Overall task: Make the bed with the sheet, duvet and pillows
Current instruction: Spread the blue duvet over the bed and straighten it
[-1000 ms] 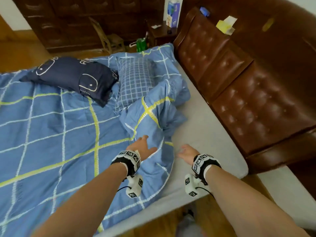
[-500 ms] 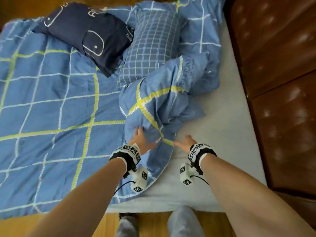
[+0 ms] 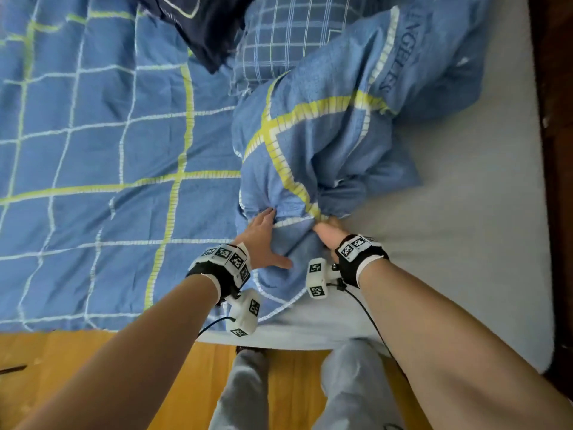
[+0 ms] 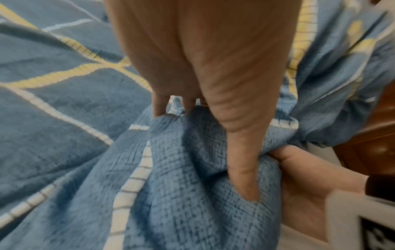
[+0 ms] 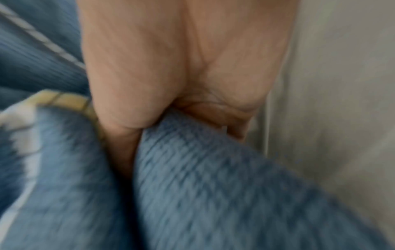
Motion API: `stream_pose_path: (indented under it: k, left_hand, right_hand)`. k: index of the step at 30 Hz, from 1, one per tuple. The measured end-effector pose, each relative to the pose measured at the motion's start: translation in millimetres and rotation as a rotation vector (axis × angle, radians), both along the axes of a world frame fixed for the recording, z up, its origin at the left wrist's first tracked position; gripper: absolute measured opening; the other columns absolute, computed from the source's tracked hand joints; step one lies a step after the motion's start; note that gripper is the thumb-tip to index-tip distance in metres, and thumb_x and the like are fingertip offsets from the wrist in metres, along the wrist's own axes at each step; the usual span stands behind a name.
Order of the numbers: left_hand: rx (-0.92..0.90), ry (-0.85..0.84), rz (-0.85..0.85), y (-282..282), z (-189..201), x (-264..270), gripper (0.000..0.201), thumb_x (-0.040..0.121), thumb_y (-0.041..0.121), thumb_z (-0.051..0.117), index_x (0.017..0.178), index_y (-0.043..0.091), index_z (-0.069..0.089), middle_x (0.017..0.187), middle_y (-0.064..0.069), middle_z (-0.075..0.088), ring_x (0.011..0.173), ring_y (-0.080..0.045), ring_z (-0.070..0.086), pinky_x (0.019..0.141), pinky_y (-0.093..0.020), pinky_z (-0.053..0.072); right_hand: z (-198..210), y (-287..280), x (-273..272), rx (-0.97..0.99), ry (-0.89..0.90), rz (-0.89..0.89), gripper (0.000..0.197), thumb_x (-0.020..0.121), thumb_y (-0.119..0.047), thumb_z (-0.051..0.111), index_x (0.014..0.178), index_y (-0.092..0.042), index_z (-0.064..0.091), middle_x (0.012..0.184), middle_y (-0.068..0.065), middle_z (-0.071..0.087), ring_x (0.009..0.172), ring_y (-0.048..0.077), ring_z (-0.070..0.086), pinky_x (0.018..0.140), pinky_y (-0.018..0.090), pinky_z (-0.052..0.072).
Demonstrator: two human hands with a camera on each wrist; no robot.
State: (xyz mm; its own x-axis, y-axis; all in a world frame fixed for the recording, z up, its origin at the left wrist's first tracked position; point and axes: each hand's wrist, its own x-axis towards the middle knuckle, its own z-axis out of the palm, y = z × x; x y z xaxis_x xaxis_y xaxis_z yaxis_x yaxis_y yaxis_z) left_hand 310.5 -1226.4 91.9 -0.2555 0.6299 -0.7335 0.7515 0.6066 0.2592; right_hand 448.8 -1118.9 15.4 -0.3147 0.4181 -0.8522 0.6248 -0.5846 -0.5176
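The blue duvet [image 3: 93, 150] with yellow and white grid lines lies over the left of the bed. Its right part is folded back into a bunched heap [image 3: 325, 135]. My left hand [image 3: 263, 240] digs its fingers and thumb into the near end of the heap and grips the cloth [image 4: 192, 186]. Just to the right, my right hand [image 3: 327, 229] pinches a fold of the duvet [image 5: 213, 186] between thumb and fingers. The pale grey sheet [image 3: 465, 228] lies bare on the right of the mattress. A navy pillow [image 3: 201, 26] and a blue checked pillow [image 3: 279, 41] lie at the top.
The brown padded headboard [image 3: 558, 150] runs along the right edge. Wooden floor [image 3: 93, 367] shows below the bed's near edge, where my legs in grey trousers [image 3: 350, 383] stand against the mattress.
My head has leaned in over the bed. Both hands have slid forward to the near end of the bunched duvet and closed on its cloth.
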Motion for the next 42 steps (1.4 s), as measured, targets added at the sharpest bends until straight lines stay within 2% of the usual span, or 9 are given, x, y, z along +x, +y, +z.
stream_pose_path:
  k: [3, 6, 11, 14, 17, 24, 26, 33, 42]
  left_hand:
    - [0.015, 0.025, 0.035, -4.8, 45.5, 12.1, 0.146, 0.054, 0.06, 0.084, 0.152, 0.006, -0.011, 0.162, -0.007, -0.005, 0.149, -0.025, 0.004, 0.121, -0.039, 0.015]
    - [0.12, 0.049, 0.101, -9.5, 103.6, 31.7, 0.149, 0.055, 0.06, 0.084, 0.15, 0.006, -0.019, 0.161, -0.007, -0.013, 0.15, -0.026, -0.001, 0.12, -0.041, 0.014]
    - [0.348, 0.335, -0.037, -36.0, 185.2, 80.6, 0.142, 0.052, 0.077, 0.069, 0.153, 0.017, -0.01, 0.161, 0.003, -0.013, 0.149, -0.023, 0.0, 0.111, -0.054, 0.03]
    - [0.36, 0.402, -0.022, -46.5, 207.0, 101.3, 0.097, 0.072, 0.046, 0.073, 0.146, 0.014, 0.02, 0.15, -0.008, 0.031, 0.135, -0.029, 0.038, 0.096, -0.045, 0.046]
    - [0.325, 0.296, -0.052, -57.1, 229.2, 115.7, 0.039, 0.081, 0.024, 0.062, 0.117, 0.015, 0.051, 0.119, -0.014, 0.062, 0.111, -0.036, 0.06, 0.087, -0.04, 0.048]
    - [0.3, 0.198, -0.367, -123.9, 246.2, 176.9, 0.026, 0.082, 0.021, 0.056, 0.103, 0.008, 0.062, 0.108, -0.019, 0.067, 0.104, -0.04, 0.062, 0.086, -0.04, 0.051]
    - [0.301, 0.198, -0.441, -152.5, 243.6, 185.2, 0.024, 0.081, 0.019, 0.055, 0.101, 0.007, 0.062, 0.106, -0.019, 0.067, 0.102, -0.04, 0.062, 0.086, -0.04, 0.051]
    - [0.35, 0.14, -0.459, -211.0, 248.2, 203.0, 0.02, 0.079, 0.019, 0.053, 0.093, 0.013, 0.065, 0.096, -0.013, 0.07, 0.093, -0.035, 0.065, 0.08, -0.036, 0.054]
    - [0.295, 0.157, -0.589, -195.2, 257.1, 304.7, 0.017, 0.081, 0.016, 0.052, 0.093, 0.012, 0.062, 0.101, -0.013, 0.067, 0.096, -0.033, 0.063, 0.082, -0.038, 0.054]
  right_hand:
    - [55.9, 1.7, 21.5, -0.023, 0.042, -0.017, 0.075, 0.046, -0.048, 0.089, 0.106, -0.01, 0.068, 0.104, 0.004, 0.075, 0.096, 0.024, 0.071, 0.092, 0.049, 0.056]
    - [89.8, 10.6, 46.2, 0.088, 0.007, -0.044, 0.107, 0.028, -0.08, 0.081, 0.113, -0.017, 0.066, 0.105, 0.003, 0.073, 0.097, 0.029, 0.07, 0.089, 0.047, 0.056]
    - [253.3, -12.0, 66.5, 0.28, 0.14, -0.129, 0.064, 0.062, -0.055, 0.083, 0.109, -0.013, 0.073, 0.099, -0.001, 0.074, 0.094, 0.019, 0.068, 0.089, 0.03, 0.05]
    - [301.6, -32.5, 76.1, 0.333, 0.209, -0.129, 0.047, 0.073, -0.037, 0.083, 0.106, -0.005, 0.072, 0.1, 0.004, 0.074, 0.093, 0.021, 0.068, 0.085, 0.028, 0.049]
    - [311.8, -57.9, 103.3, 0.425, 0.181, -0.146, 0.05, 0.072, -0.036, 0.083, 0.109, -0.003, 0.072, 0.108, 0.003, 0.072, 0.103, 0.021, 0.065, 0.099, 0.032, 0.048]
    - [291.9, -122.6, 188.6, 0.242, 0.038, -0.633, 0.091, 0.041, -0.072, 0.082, 0.111, -0.018, 0.062, 0.107, 0.006, 0.07, 0.093, 0.031, 0.069, 0.084, 0.047, 0.058]
    - [263.0, -143.2, 213.7, 0.265, -0.04, -0.678, 0.076, 0.046, -0.06, 0.081, 0.106, -0.017, 0.065, 0.106, 0.009, 0.071, 0.092, 0.033, 0.07, 0.082, 0.052, 0.059]
    - [310.3, -207.3, 251.1, 0.521, -0.298, -0.709, 0.039, 0.092, -0.014, 0.058, 0.127, 0.004, 0.056, 0.128, 0.022, 0.06, 0.12, 0.037, 0.057, 0.101, 0.04, 0.047]
    - [320.2, -233.1, 363.3, 0.874, -0.303, -0.84, 0.027, 0.084, -0.005, 0.058, 0.11, -0.003, 0.068, 0.113, 0.022, 0.066, 0.107, 0.041, 0.062, 0.088, 0.036, 0.049]
